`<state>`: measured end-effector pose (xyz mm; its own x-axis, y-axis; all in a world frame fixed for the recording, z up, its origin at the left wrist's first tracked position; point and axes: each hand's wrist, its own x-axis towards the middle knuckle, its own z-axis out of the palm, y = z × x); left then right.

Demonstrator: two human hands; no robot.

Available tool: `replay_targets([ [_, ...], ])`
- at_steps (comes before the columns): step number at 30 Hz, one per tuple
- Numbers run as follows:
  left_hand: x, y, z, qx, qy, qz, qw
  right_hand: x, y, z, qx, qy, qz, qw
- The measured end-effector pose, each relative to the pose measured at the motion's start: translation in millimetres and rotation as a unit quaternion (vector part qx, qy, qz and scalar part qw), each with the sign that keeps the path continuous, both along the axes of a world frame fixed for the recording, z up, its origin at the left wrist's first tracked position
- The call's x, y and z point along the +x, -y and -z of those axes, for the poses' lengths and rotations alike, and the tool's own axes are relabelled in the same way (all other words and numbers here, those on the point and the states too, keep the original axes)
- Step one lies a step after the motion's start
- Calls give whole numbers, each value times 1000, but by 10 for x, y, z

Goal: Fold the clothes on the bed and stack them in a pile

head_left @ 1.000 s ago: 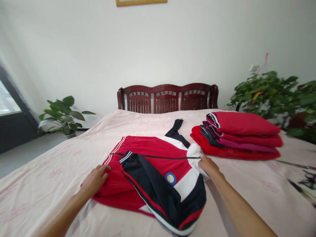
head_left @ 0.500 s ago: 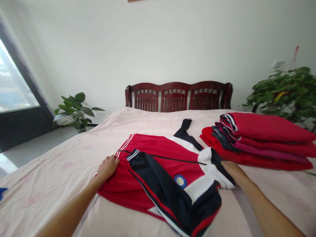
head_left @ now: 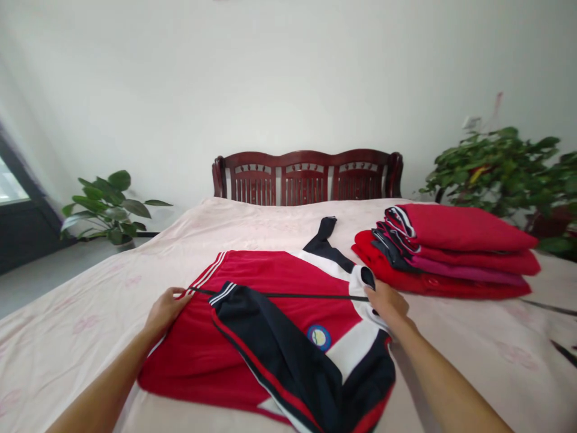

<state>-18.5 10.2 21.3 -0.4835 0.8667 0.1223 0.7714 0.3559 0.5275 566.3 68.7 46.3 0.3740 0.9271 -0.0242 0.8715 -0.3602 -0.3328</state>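
Observation:
A red, white and navy zip-up jacket lies front up on the bed, its hem to the left and its white collar to the right. The near navy sleeve is folded across the front, beside a round blue badge; the far sleeve stretches away toward the headboard. My left hand is closed on the striped hem at the lower end of the dark zip. At the collar, my right hand pinches the top end of the zip. Between both hands the zip runs in a straight line.
A stack of folded red, magenta and dark clothes sits on the bed to the right. Beyond the pink bedsheet stands a dark wooden headboard. Leafy plants flank the bed, one on the left and one on the right.
My right hand has moved left to the zip's top end at the collar. My left hand has shifted onto the zip's lower end, and the zip looks straighter. The view has turned slightly right.

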Motion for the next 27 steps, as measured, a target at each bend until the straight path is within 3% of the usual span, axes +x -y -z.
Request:
replay_targets([
  [6,164,236,-89,-54,-151,-19,987,-90,57,-212,10,57,-2,998],
  [9,291,358,-87,6,-247,44,968,-262,237,-235,108,133,-57,984],
  [11,348,447,1,25,-264,114,958,-330,382,-124,172,177,-156,956],
  [14,351,576,191,9,-253,194,948,-247,541,148,143,177,-294,929],
  [16,293,661,265,4,-228,225,947,-106,594,278,99,166,-306,932],
  [18,204,766,257,16,-198,248,948,15,638,293,84,165,-274,944],
  [22,26,1099,94,42,-144,296,943,-52,874,40,128,137,-271,944],
  [27,-60,1550,-21,27,-118,334,935,-646,1368,-248,111,3,-337,935],
])
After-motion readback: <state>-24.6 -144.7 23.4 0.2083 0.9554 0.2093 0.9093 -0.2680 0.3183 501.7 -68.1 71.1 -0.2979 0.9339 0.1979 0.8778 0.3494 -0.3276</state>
